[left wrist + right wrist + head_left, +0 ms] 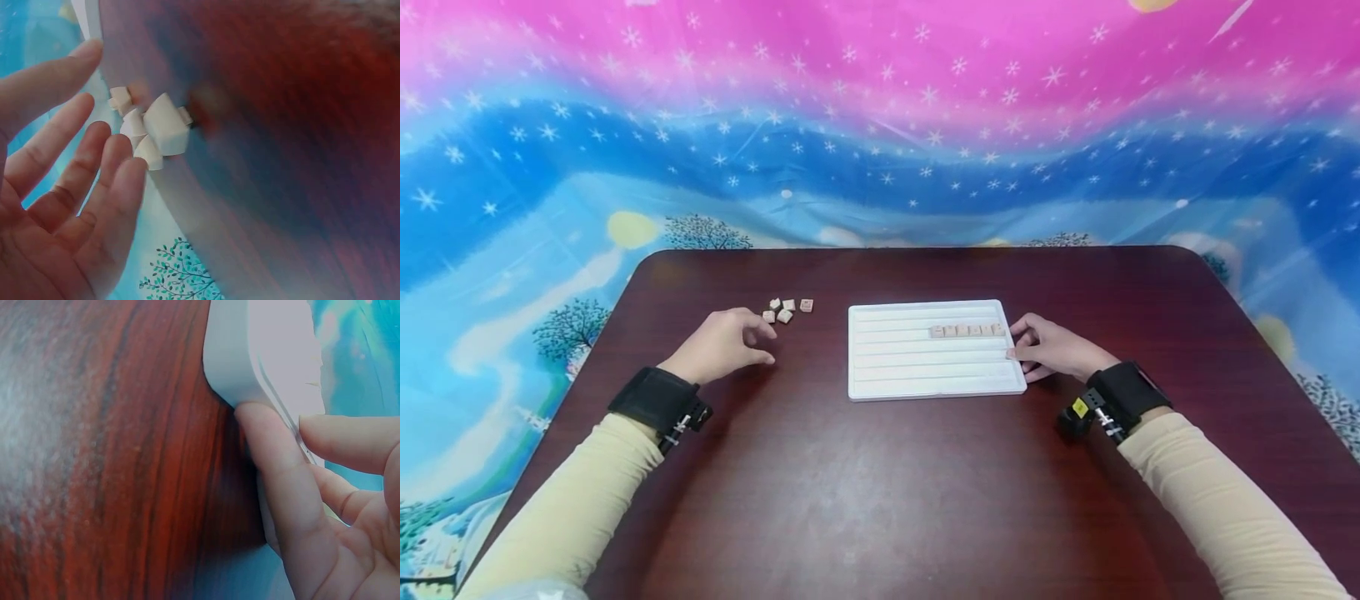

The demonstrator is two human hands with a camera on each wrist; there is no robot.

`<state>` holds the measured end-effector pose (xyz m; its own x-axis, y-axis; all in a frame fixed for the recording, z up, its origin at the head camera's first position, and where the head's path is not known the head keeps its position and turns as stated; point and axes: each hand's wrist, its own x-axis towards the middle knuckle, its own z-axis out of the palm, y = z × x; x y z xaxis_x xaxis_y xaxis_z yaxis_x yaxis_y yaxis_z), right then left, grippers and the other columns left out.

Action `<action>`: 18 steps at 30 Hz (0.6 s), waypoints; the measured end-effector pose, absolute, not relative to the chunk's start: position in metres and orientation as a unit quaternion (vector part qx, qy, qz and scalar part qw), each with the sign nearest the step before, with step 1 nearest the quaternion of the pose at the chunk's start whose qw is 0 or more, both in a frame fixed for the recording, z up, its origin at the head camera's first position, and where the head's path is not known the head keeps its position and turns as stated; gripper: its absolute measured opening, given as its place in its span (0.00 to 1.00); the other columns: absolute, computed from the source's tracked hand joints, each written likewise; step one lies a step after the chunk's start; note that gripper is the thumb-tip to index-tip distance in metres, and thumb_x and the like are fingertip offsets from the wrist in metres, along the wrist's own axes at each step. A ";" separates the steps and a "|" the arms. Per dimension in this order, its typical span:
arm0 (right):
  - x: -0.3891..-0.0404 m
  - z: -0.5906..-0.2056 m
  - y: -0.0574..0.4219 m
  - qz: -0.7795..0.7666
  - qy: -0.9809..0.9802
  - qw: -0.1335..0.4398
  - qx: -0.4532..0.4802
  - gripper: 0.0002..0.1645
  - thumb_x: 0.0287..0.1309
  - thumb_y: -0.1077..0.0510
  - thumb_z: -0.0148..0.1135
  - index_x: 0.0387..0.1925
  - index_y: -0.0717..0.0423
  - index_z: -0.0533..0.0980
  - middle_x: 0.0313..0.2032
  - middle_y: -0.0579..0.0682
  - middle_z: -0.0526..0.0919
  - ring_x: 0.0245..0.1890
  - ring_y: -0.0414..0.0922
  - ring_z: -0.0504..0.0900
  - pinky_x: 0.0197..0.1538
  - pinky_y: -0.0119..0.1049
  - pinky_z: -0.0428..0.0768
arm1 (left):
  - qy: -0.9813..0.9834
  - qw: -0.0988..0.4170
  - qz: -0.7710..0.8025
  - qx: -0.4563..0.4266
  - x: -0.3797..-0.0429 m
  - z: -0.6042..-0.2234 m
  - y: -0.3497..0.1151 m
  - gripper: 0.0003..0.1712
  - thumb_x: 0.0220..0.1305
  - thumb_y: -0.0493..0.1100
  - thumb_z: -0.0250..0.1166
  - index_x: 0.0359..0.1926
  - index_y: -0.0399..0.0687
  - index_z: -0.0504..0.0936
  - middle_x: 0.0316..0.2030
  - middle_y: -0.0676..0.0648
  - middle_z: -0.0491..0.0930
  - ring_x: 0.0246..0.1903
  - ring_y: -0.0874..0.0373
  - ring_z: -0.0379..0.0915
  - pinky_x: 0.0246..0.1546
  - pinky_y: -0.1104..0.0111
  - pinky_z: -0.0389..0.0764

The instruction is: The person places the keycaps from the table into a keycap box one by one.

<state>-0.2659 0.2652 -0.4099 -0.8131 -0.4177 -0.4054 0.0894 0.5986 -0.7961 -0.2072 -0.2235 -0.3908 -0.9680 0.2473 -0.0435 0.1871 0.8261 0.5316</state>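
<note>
A white tray [887,375] with raised ridges lies flat on the table, a row of small pale blocks [967,331] along one upper ridge at its right. My right hand [1048,347] grips the tray's right edge; in the right wrist view the thumb and a finger [284,475] lie against the rim. To the left, my left hand [722,343] hovers with fingers spread and loosely bent, holding nothing. Just beyond its fingertips several loose blocks [785,317] lie in a small cluster, larger in the left wrist view. Marks on the blocks are too small to read.
The dark reddish wooden table [850,500] has rounded far corners. Behind it hangs a pink and blue cloth [880,125] with snowflakes and trees. Each wrist carries a black strap with a small camera.
</note>
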 end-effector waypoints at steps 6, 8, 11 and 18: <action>-0.268 -0.409 0.265 -0.436 0.846 0.293 -0.097 0.27 0.73 0.65 0.58 0.64 0.72 0.58 0.42 0.61 0.72 0.34 0.49 0.78 0.37 0.39 0.86 | 0.956 0.073 0.263 0.109 -0.203 -0.392 -0.229 0.18 0.57 0.37 0.77 0.48 0.37 0.87 0.40 0.43 0.83 0.38 0.49 0.76 0.41 0.55 0.77; -0.268 -0.408 0.265 -0.436 0.845 0.292 -0.098 0.27 0.73 0.65 0.58 0.64 0.72 0.57 0.42 0.62 0.72 0.34 0.49 0.78 0.37 0.40 0.86 | 0.958 0.075 0.256 0.106 -0.203 -0.392 -0.232 0.18 0.57 0.36 0.76 0.49 0.37 0.87 0.41 0.43 0.84 0.39 0.48 0.77 0.42 0.54 0.78; -0.268 -0.408 0.265 -0.436 0.846 0.292 -0.097 0.27 0.73 0.65 0.58 0.63 0.72 0.57 0.42 0.62 0.72 0.34 0.49 0.78 0.37 0.40 0.86 | 0.959 0.079 0.252 0.103 -0.202 -0.392 -0.237 0.15 0.59 0.35 0.75 0.47 0.36 0.87 0.39 0.43 0.85 0.38 0.49 0.77 0.42 0.53 0.78; -0.265 -0.409 0.265 -0.440 0.844 0.291 -0.097 0.27 0.72 0.65 0.59 0.63 0.72 0.58 0.42 0.61 0.73 0.33 0.48 0.79 0.37 0.40 0.86 | 0.957 0.095 0.258 0.089 -0.203 -0.396 -0.239 0.10 0.61 0.34 0.73 0.43 0.37 0.88 0.34 0.45 0.84 0.31 0.53 0.78 0.38 0.57 0.79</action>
